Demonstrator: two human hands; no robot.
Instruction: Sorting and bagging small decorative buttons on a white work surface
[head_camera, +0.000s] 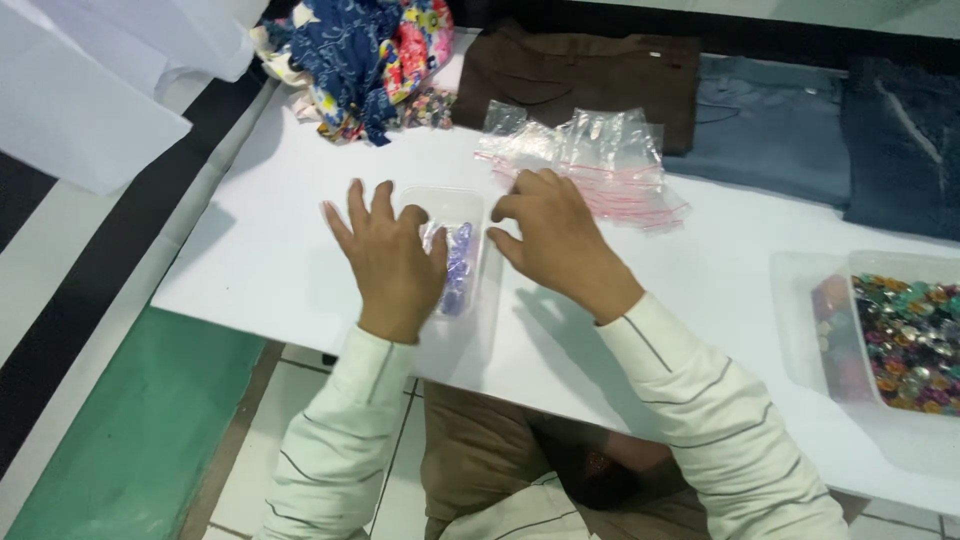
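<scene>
Flanking the small clear tray (462, 262) of purple beads (457, 268), its long axis runs away from me; left hand (392, 262) splayed open alongside, right hand (555, 240) probably pinching its edge.
</scene>
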